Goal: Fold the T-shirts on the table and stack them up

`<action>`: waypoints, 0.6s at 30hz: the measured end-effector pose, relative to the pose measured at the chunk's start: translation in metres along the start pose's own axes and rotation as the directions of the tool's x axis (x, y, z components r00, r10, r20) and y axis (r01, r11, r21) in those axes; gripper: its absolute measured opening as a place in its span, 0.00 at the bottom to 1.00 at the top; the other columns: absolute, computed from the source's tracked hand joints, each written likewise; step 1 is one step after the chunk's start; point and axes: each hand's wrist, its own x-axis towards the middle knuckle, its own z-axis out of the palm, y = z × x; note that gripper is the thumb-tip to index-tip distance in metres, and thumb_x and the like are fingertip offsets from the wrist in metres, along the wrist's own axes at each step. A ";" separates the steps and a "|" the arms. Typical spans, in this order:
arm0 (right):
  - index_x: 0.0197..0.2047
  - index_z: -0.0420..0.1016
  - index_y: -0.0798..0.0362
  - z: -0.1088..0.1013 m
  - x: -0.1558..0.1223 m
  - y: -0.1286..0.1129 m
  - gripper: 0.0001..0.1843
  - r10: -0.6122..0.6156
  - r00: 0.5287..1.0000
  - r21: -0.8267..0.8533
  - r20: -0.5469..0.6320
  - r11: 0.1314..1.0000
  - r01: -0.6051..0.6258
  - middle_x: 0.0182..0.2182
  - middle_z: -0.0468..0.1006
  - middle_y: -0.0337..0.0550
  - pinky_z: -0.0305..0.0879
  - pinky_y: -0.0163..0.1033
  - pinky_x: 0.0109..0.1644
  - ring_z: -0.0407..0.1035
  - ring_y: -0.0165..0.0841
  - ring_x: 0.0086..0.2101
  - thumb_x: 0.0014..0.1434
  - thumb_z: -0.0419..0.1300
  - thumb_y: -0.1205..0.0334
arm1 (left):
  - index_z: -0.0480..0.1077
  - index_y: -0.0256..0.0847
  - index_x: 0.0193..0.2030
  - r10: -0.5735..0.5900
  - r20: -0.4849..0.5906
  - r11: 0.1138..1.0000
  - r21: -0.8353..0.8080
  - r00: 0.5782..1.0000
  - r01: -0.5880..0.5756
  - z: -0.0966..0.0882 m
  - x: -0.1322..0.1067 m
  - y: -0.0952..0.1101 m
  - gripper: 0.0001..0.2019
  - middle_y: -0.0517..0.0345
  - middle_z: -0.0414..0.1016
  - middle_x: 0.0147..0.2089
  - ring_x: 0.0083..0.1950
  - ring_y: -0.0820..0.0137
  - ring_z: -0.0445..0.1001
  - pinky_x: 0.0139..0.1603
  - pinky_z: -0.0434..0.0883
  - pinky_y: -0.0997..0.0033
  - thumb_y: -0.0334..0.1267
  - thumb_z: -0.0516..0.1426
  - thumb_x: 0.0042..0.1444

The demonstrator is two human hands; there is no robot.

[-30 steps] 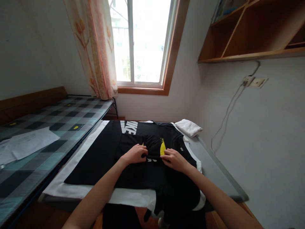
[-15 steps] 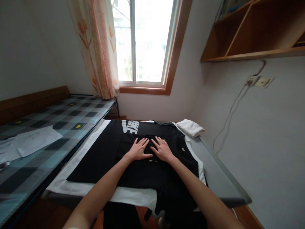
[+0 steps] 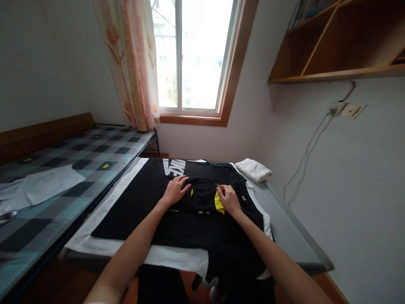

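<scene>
Both hands are down on the small folded black cloth garment [image 3: 202, 196], which lies directly under and between them, its long axis running hand to hand across the tabletop [image 3: 284, 228]. Left hand [image 3: 176, 190] rests flat, fingers spread, on its left end. Right hand [image 3: 228, 198] pinches the right end, just beside a yellow patch [image 3: 217, 202], so it is the nearer one. Beneath lies a larger black shirt with white lettering [image 3: 172, 168]. Beyond the right hand sits a folded white cloth [image 3: 253, 169].
</scene>
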 end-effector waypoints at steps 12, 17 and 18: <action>0.32 0.74 0.59 -0.001 0.042 0.002 0.13 0.293 0.895 0.359 0.335 0.839 -0.409 0.27 0.78 0.46 0.65 0.29 0.25 0.72 0.31 0.28 0.57 0.62 0.55 | 0.72 0.40 0.41 -0.648 0.213 0.757 0.081 0.731 0.648 -0.037 0.001 -0.068 0.29 0.38 0.76 0.49 0.53 0.46 0.73 0.48 0.68 0.55 0.64 0.47 0.55; 0.36 0.69 0.54 0.006 0.041 0.004 0.07 0.262 0.922 0.322 0.284 0.880 -0.349 0.31 0.77 0.43 0.66 0.32 0.31 0.72 0.32 0.31 0.58 0.61 0.59 | 0.71 0.41 0.40 -0.609 0.187 0.793 0.117 0.771 0.598 -0.037 0.000 -0.067 0.25 0.40 0.77 0.48 0.52 0.48 0.74 0.46 0.69 0.58 0.62 0.51 0.53; 0.37 0.68 0.53 0.008 0.041 0.004 0.07 0.248 0.932 0.302 0.263 0.897 -0.324 0.32 0.77 0.43 0.66 0.32 0.34 0.72 0.33 0.33 0.58 0.60 0.60 | 0.70 0.41 0.40 -0.602 0.177 0.798 0.113 0.778 0.592 -0.036 -0.001 -0.068 0.24 0.41 0.77 0.47 0.51 0.48 0.74 0.44 0.69 0.60 0.62 0.51 0.53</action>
